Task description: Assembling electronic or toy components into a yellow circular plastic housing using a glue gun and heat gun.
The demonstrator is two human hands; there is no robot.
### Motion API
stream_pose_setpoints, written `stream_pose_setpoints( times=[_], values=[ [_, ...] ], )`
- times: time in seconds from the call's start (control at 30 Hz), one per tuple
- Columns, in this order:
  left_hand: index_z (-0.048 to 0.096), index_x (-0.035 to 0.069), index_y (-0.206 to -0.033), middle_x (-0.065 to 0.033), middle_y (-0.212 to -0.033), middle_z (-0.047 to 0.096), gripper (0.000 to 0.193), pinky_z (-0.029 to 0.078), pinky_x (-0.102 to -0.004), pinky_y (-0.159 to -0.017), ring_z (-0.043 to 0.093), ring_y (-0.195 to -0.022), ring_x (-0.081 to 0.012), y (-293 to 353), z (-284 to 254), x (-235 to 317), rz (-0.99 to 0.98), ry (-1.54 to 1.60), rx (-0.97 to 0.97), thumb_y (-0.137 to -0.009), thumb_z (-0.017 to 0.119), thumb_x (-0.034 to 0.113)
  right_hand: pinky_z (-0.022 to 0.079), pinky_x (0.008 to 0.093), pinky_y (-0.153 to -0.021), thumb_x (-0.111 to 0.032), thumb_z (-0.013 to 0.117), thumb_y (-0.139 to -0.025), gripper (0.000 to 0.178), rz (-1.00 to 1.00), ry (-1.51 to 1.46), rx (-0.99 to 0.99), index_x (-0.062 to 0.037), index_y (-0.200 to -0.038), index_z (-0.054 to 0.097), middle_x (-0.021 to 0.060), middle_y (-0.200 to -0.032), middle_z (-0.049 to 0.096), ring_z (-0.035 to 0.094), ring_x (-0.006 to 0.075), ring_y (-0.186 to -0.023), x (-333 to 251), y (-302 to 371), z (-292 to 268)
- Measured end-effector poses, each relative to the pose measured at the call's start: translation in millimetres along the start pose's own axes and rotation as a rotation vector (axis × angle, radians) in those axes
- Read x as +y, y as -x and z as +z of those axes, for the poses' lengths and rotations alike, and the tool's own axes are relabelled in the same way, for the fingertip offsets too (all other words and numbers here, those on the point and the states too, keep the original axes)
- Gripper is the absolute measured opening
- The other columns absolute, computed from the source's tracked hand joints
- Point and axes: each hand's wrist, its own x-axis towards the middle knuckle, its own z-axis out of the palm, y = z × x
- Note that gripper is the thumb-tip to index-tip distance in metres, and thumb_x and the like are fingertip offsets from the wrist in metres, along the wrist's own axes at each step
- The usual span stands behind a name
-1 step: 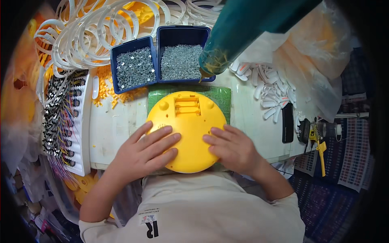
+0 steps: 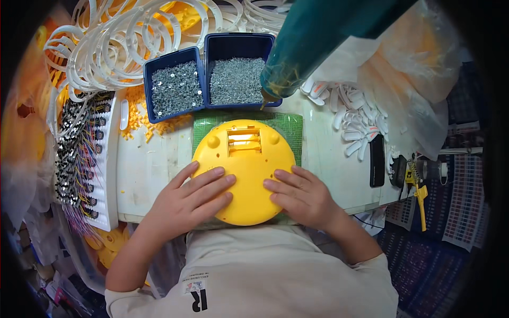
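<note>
A round yellow plastic housing (image 2: 246, 185) lies with its battery compartment (image 2: 244, 142) facing up, toward the far side. Small screw holes and two round bumps mark its surface. It rests on a green mat (image 2: 295, 127) under clear film. My left hand (image 2: 191, 199) lies on the housing's left part, fingers stretched out and slightly spread. My right hand (image 2: 302, 196) touches its right edge, with straight fingers reaching onto the top. Neither hand is closed round anything that shows. Beyond the housing hangs a teal electric screwdriver (image 2: 305, 53), its tip pointing down, touched by no hand.
Two blue bins (image 2: 200, 106) of small screws stand behind the mat. White rings (image 2: 116, 53) pile up at the back left, above small yellow parts (image 2: 140, 119). A white tray (image 2: 110, 175) of wired parts is at left. White pieces (image 2: 355, 119) and a black phone-like slab (image 2: 376, 159) lie right.
My right hand has shifted very slightly to the left on the housing. Otherwise almost everything is the same.
</note>
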Motion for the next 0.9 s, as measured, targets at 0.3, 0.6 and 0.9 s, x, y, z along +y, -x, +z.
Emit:
stream_pose_setpoints(
  times=[0.3, 0.6, 0.9],
  values=[
    [0.062, 0.017, -0.143, -0.0035, -0.156, 0.055, 0.067, 0.032, -0.0558, -0.124, 0.048, -0.148, -0.028, -11, 15, -12, -0.136, 0.116, -0.156, -0.08, 0.079, 0.031, 0.054, 0.0487, -0.103, -0.026, 0.078, -0.085, 0.026, 0.073, -0.058, 0.117, -0.0081, -0.103, 0.071, 0.0094, -0.125, 0.076, 0.071, 0.0305, -0.121, 8, -22, 8],
    [0.062, 0.018, -0.144, -0.0018, -0.154, 0.057, 0.068, 0.03, -0.0545, -0.125, 0.05, -0.146, -0.0266, -2, 26, -2, -0.121, 0.04, -0.068, -0.081, 0.078, 0.038, 0.056, 0.0445, -0.082, -0.01, 0.077, -0.079, 0.013, 0.045, 0.012, 0.36, -0.0068, -0.091, 0.074, 0.0068, -0.098, 0.075, 0.071, 0.0301, -0.089, -10, -56, -33],
    [0.068, 0.014, -0.133, -0.0068, -0.122, 0.07, 0.053, 0.038, -0.0554, -0.115, 0.068, -0.114, -0.0253, -41, 13, -25, -0.095, 0.087, 0.065, -0.091, 0.074, 0.044, 0.052, 0.0394, -0.075, -0.001, 0.079, -0.077, 0.014, 0.113, 0.045, 0.259, -0.0053, -0.089, 0.074, 0.0101, -0.095, 0.073, 0.068, 0.0293, -0.082, 36, -83, -30]
  ],
)
